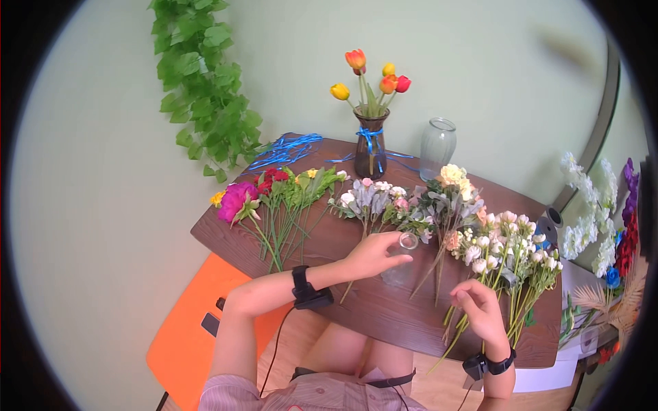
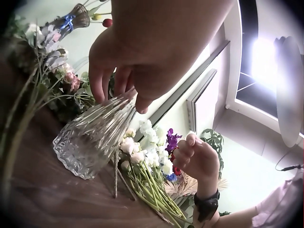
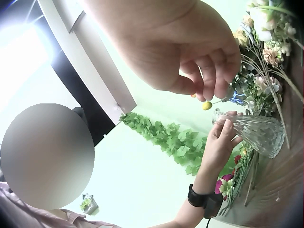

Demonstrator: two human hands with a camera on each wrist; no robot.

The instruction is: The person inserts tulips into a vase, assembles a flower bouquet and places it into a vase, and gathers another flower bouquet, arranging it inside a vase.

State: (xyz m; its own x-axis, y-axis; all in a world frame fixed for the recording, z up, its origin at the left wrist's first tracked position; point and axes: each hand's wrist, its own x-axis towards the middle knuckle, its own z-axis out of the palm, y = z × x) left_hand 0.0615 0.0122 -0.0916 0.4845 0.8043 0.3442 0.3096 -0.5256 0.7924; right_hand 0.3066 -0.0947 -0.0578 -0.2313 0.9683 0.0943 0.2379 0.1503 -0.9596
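Note:
My left hand [image 1: 373, 256] grips a small clear glass vase [image 2: 92, 137] near its narrow neck, thumb on one side and fingers on the other. The vase stands on the dark wooden table, its ribbed body flaring toward a wide base in both wrist views. My right hand [image 1: 481, 314] hovers near the table's front edge, fingers loosely curled around nothing. Close beside it lie white flowers [image 1: 507, 240] on long green stems. Behind the vase lie bunches of pale pink and white flowers [image 1: 373, 198] and peach flowers [image 1: 452, 176] with greyish leaves.
A dark vase [image 1: 371, 152] of tulips with a blue ribbon stands at the back, next to a taller clear vase [image 1: 437, 147]. Blue ribbon strands [image 1: 284, 151] and a magenta flower [image 1: 238, 201] lie left. An orange surface [image 1: 188, 329] holds a phone [image 1: 210, 324].

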